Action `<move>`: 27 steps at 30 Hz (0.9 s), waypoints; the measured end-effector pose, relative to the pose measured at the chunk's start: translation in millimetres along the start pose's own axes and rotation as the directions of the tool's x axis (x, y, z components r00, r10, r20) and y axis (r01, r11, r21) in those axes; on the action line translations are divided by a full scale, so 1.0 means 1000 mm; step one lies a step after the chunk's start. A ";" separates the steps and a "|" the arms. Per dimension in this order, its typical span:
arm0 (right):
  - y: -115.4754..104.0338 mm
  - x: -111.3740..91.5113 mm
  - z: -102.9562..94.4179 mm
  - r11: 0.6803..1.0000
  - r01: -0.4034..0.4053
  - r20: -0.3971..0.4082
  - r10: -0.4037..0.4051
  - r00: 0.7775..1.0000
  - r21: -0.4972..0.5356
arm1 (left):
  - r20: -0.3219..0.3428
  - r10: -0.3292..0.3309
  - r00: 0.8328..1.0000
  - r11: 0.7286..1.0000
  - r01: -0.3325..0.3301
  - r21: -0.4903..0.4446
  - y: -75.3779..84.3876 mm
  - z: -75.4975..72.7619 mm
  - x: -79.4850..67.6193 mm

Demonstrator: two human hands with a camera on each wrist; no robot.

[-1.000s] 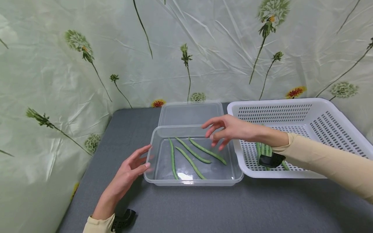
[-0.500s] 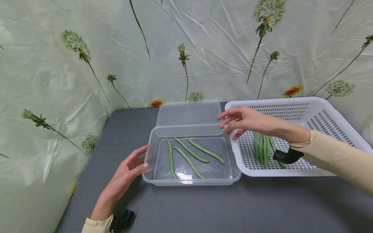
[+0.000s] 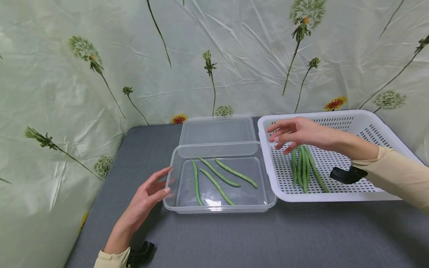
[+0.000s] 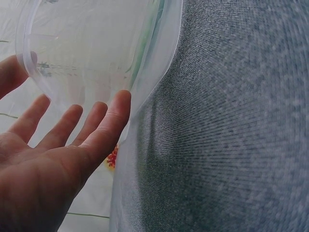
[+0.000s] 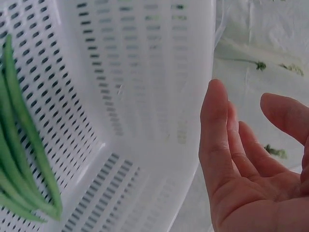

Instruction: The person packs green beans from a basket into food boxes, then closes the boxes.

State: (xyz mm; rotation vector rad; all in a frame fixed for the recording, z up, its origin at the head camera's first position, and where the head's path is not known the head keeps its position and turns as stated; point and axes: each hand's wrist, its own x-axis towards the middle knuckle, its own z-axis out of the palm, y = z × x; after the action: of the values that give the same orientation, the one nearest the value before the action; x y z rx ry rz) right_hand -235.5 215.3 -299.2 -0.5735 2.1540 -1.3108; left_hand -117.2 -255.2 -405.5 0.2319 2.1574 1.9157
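Several green beans (image 3: 219,186) lie spread apart in a clear plastic container (image 3: 221,209). At the container's left side is my left hand (image 3: 144,201), its fingers extended and spread against the wall and rim, also seen in the left wrist view (image 4: 72,150). My right hand (image 3: 303,134) hovers over the left part of a white perforated basket (image 3: 335,197), fingers loosely bent and nothing between them. Below it, a bunch of green beans (image 3: 303,171) rests on the basket floor. The right wrist view shows these beans (image 5: 24,140) left of the bare fingers.
Behind the container lies a clear flat lid (image 3: 218,130). The container and basket stand side by side on a grey cloth-covered table (image 3: 234,242). A flower-printed curtain (image 3: 187,74) hangs along the table's back and left.
My right hand has moved right, from over the clear container to over the basket, uncovering the bunch of beans there. My left hand has stayed at the container's side.
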 end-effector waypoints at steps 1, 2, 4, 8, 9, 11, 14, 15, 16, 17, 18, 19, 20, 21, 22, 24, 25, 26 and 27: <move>0.001 -0.001 -0.002 1.000 -0.001 -0.003 0.001 1.000 -0.009 | -0.002 -0.002 1.000 1.000 0.002 0.001 0.000 0.000 0.000; 0.003 -0.002 -0.005 1.000 -0.002 -0.005 0.001 1.000 -0.019 | -0.005 -0.007 1.000 1.000 0.007 0.000 0.000 0.000 0.000; 0.006 -0.005 -0.010 0.999 -0.007 -0.001 0.007 1.000 -0.033 | -0.004 -0.009 1.000 1.000 0.009 -0.002 0.001 0.000 0.000; 0.015 -0.009 -0.018 0.997 -0.035 0.008 0.036 0.999 -0.063 | -0.004 -0.009 1.000 1.000 0.009 -0.007 0.002 0.001 0.001; 0.017 -0.010 -0.020 0.997 -0.041 0.012 0.042 0.999 -0.064 | -0.001 -0.002 1.000 1.000 0.002 -0.004 0.002 0.001 0.001; 0.022 -0.011 -0.024 0.996 -0.052 0.017 0.054 0.998 -0.066 | -0.001 0.000 1.000 1.000 0.000 -0.003 0.001 0.001 0.000; 0.028 -0.015 -0.029 0.996 -0.061 0.032 0.063 0.997 -0.059 | 0.001 0.002 1.000 1.000 -0.002 -0.002 0.001 0.001 0.000; 0.030 -0.016 -0.031 0.996 -0.066 0.037 0.068 0.997 -0.053 | 0.001 0.002 1.000 1.000 -0.002 -0.002 0.000 0.001 -0.001; 0.031 -0.017 -0.032 0.996 -0.075 0.039 0.077 0.996 -0.051 | -0.002 -0.001 1.000 1.000 0.001 -0.004 0.000 0.001 0.000; 0.033 -0.018 -0.034 0.996 -0.080 0.042 0.082 0.996 -0.049 | -0.002 -0.001 1.000 1.000 0.001 -0.005 0.000 0.001 -0.001; 0.035 -0.019 -0.035 0.995 -0.090 0.044 0.092 0.995 -0.046 | -0.003 -0.001 1.000 1.000 0.001 -0.005 0.000 0.001 -0.001; 0.038 -0.019 -0.036 0.994 -0.100 0.043 0.103 0.994 -0.049 | -0.004 -0.001 1.000 1.000 0.001 -0.005 0.000 0.001 -0.001; 0.040 -0.020 -0.038 0.993 -0.111 0.043 0.113 0.993 -0.049 | -0.005 -0.001 1.000 1.000 0.001 -0.005 0.001 0.001 -0.001; 0.042 -0.020 -0.039 0.991 -0.123 0.043 0.125 0.991 -0.050 | -0.005 -0.002 1.000 1.000 0.002 -0.004 0.001 0.001 -0.001; 0.045 -0.021 -0.041 0.990 -0.131 0.044 0.134 0.990 -0.053 | -0.006 -0.003 1.000 1.000 0.003 -0.004 0.001 0.001 -0.001; 0.050 -0.022 -0.044 0.988 -0.144 0.046 0.147 0.988 -0.058 | -0.006 -0.005 1.000 1.000 0.005 -0.004 0.001 0.001 -0.001; 0.052 -0.024 -0.046 0.987 -0.147 0.047 0.150 0.988 -0.061 | -0.006 -0.006 1.000 1.000 0.006 -0.003 0.002 0.001 -0.001; 0.054 -0.025 -0.048 0.987 -0.151 0.049 0.153 0.987 -0.055 | -0.006 -0.007 1.000 1.000 0.007 -0.002 0.002 0.001 -0.001; 0.057 -0.026 -0.050 0.987 -0.151 0.050 0.153 0.987 -0.054 | -0.007 -0.008 1.000 1.000 0.008 -0.003 0.002 0.001 -0.001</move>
State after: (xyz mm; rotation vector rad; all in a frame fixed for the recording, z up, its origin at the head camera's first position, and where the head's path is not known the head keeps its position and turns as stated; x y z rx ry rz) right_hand -252.4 288.9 -325.8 -0.4492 2.1461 -1.1497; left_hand -115.9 -254.5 -403.6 0.2159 2.1571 1.9175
